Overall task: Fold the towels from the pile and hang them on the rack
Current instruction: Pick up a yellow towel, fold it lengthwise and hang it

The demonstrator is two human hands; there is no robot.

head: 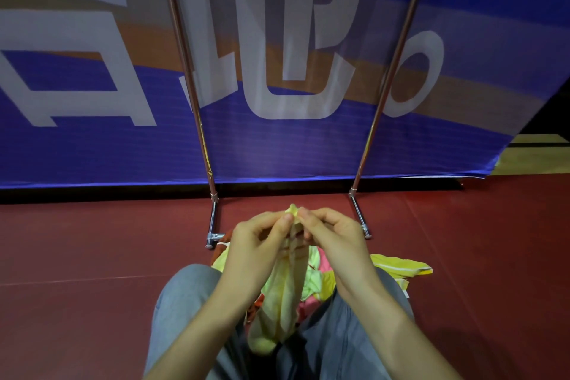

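A pale yellow towel is held up by its top corner, which is pinched between the left hand and the right hand, and its length is draped downward in long loose folds. The pile of yellow, green and pink towels is heaped just behind it. The rack, made of two slanted metal uprights on short feet, is set beyond the pile.

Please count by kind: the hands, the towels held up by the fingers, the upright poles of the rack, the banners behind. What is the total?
hands: 2, left hand and right hand
yellow towel, held: 1
rack poles: 2
banner: 1
total: 6
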